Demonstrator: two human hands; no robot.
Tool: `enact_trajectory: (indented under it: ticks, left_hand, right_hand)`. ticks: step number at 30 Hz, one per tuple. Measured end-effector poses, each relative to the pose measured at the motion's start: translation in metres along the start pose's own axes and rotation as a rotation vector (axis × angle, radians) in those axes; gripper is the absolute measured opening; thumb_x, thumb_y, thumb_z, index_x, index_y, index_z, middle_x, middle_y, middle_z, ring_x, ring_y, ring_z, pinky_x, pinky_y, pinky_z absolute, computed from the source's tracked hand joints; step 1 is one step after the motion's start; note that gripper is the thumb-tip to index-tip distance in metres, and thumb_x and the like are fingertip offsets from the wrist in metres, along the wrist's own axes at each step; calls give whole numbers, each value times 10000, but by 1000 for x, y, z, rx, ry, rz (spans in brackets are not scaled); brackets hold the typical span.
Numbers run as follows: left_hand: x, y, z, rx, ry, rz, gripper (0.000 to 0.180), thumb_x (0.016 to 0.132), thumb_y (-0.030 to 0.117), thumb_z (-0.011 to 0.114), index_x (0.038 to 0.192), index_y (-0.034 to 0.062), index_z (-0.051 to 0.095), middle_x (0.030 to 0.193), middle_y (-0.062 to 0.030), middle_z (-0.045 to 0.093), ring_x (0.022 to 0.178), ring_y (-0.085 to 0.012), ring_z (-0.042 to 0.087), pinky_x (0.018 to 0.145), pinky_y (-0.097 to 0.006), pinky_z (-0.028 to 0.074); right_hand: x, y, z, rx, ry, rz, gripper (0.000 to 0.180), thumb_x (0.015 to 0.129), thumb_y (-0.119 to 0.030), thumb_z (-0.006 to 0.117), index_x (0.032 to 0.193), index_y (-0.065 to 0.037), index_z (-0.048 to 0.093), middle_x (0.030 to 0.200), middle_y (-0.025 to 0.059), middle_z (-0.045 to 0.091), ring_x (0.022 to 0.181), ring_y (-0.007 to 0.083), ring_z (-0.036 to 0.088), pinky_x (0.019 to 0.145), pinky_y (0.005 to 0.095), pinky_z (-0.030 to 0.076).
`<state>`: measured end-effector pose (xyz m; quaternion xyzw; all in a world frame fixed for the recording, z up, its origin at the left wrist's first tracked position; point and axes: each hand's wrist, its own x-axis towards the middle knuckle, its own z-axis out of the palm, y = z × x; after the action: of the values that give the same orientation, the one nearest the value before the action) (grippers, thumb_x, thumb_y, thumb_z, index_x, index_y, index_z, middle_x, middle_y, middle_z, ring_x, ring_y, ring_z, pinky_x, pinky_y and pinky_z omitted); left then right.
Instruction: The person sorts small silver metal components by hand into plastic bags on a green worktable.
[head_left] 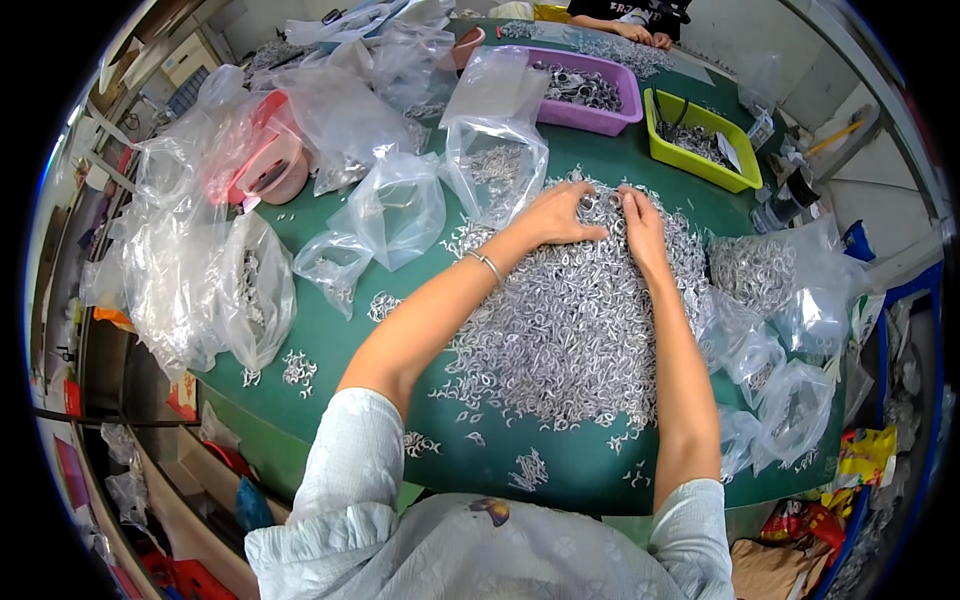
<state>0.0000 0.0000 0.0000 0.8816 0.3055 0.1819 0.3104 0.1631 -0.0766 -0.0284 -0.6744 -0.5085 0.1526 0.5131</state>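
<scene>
A broad heap of small silver-grey metal pieces (560, 330), many of them hook- or ring-shaped, is spread over the green table (400, 330). At the far side of the heap my left hand (562, 214) is curved, its thumb held apart from the fingers, touching the pieces. Facing it from the right, my right hand (645, 228) is cupped against the heap with its fingertips among the pieces. Both hands look open, with loose pieces lying between them. Their fingertips are partly hidden in the heap.
Beyond the heap stand a purple bin (600, 125) and a yellow-green bin (735, 180), both holding metal parts. Clear plastic bags (395, 215) crowd the left, near a pink basket (275, 170). More bags (795, 400) of parts line the right edge. Another person's hands (640, 36) rest at the far end.
</scene>
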Motion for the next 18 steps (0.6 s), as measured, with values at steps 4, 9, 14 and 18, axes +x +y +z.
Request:
enact_trajectory:
  ticks: [4, 9, 14, 18]
  left_hand:
    - [4, 3, -9, 39, 6, 80, 750, 581, 461, 785, 1174, 74, 539, 1176, -212, 519, 1112, -335, 494, 947, -382, 400]
    - [-13, 2, -8, -55, -49, 150, 796, 526, 457, 813, 1167, 79, 531, 1082, -210, 535, 1044, -342, 524, 902, -387, 427]
    - [-16, 3, -8, -32, -115, 150, 786, 540, 385, 825, 1190, 67, 517, 1164, -208, 529, 1094, -338, 513, 947, -386, 407]
    - [-26, 12, -7, -43, -96, 207, 762, 542, 319, 825, 1196, 77, 517, 1176, -164, 536, 1112, -311, 508, 953, -375, 406]
  right_hand:
    - [5, -13, 4, 11, 51, -6, 319, 932, -237, 425, 1117, -26, 576, 983, 162, 648, 942, 283, 603, 837, 340, 435]
    - [-13, -9, 1, 134, 2, 30, 324, 934, -248, 457, 1119, -8, 572, 972, 131, 650, 923, 219, 598, 821, 318, 439]
    - [-14, -9, 1, 136, -51, 107, 365, 930, -284, 482, 1117, 18, 567, 1020, 121, 619, 939, 178, 567, 836, 290, 427]
    - [-23, -23, -6, 327, -97, 190, 379, 931, -294, 487, 1105, 32, 570, 1035, 123, 611, 959, 178, 556, 859, 280, 408]
